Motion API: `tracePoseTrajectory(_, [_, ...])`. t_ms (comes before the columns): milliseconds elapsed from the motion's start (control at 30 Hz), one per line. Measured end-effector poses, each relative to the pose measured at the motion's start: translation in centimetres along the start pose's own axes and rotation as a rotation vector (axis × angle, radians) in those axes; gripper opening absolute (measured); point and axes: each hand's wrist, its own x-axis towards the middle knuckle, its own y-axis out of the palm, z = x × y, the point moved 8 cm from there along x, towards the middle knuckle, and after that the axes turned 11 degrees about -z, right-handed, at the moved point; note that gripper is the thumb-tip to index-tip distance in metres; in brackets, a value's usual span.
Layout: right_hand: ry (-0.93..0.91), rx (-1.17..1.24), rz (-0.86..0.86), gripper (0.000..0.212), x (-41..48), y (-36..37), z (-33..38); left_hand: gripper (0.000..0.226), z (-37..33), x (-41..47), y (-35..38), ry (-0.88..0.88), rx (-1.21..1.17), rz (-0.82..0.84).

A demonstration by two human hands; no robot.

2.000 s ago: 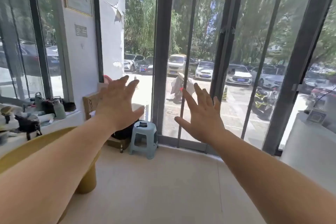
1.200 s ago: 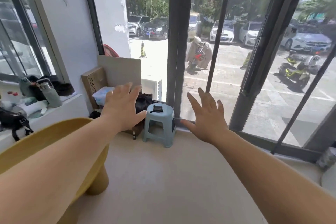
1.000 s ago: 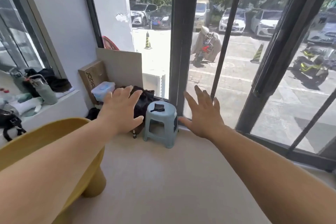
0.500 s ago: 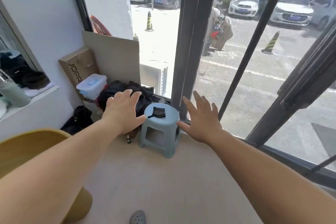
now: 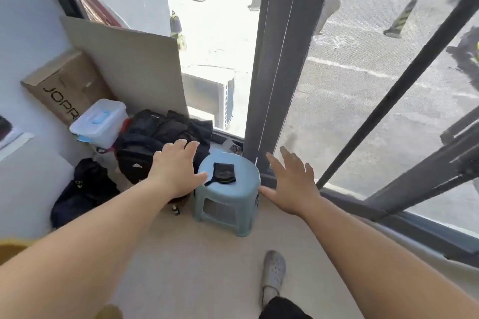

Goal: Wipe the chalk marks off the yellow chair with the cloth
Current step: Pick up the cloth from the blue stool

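In the head view, the left hand (image 5: pixel 178 171) and right hand (image 5: pixel 293 184) are reaching out on either side of a blue stool (image 5: pixel 228 204); both grips are spread, fingers straight, holding nothing; the left thumb is lying near the stool's rim, though contact is unclear. A small dark folded piece, likely the cloth (image 5: pixel 223 173), is lying on the stool top between the hands; they are probably framing it for a pickup. The chair (image 5: pixel 10 247) is showing only as a yellow sliver at lower left, so no chalk marks are visible. The stool is standing on a pale floor (image 5: pixel 207 274) beside a dark window frame (image 5: pixel 272 59); black bags (image 5: pixel 145 142), a plastic box (image 5: pixel 99 122), a carton (image 5: pixel 64 85) and a board (image 5: pixel 129 67) are crowding the corner; a grey shoe (image 5: pixel 273 274) is showing below.
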Motion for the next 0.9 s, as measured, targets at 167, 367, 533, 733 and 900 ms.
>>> tracePoseTrajectory(167, [-0.098, 0.030, 0.072, 0.088, 11.7, 4.1, -2.4, 0.080, 0.2, 7.6, 6.7, -0.113, 0.016, 0.068])
tracePoseTrajectory(367, [-0.180, 0.033, 0.277, 0.088, 21.1, 10.2, -4.3, 0.078, 0.3, 11.0, 15.1, -0.348, -0.060, 0.255])
tracePoseTrajectory(533, [-0.224, 0.010, 0.405, 0.085, 26.1, 16.3, -4.0, 0.068, 1.0, 13.1, 21.6, -0.451, -0.139, 0.318])
tracePoseTrajectory(733, [-0.212, -0.039, 0.564, 0.087, 29.5, 28.0, -3.8, 0.067, 2.3, 14.4, 35.5, -0.564, -0.368, 0.431])
tracePoseTrajectory(900, [-0.246, -0.031, 0.614, 0.084, 31.7, 37.5, -2.5, 0.065, 4.3, 15.5, 45.6, -0.672, -0.545, 0.470])
